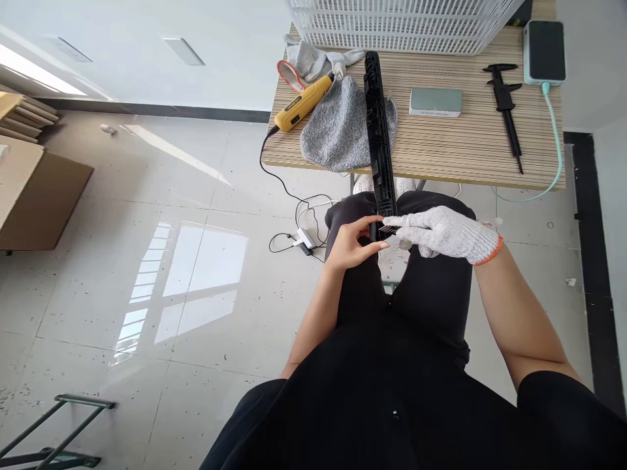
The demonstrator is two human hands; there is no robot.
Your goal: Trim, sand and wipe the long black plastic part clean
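A long black ribbed plastic part point(378, 130) lies with its far end on a grey cloth on the table. Its near end reaches past the table edge to above my knees. My left hand point(356, 243) is bare, with thumb and fingers closed around that near end. Over the same end is my right hand point(435, 232), in a white knit glove with an orange cuff. Its fingers are pinched together beside the part. A small thin shape shows at the right fingertips, too small to name.
On the table point(455, 153) lie a yellow corded rotary tool point(304, 103), the grey cloth point(333, 130), a loose glove point(313, 62), a sharpening stone point(435, 102), black calipers point(505, 108) and a phone point(545, 52) on a cable. A white basket point(401, 26) stands behind.
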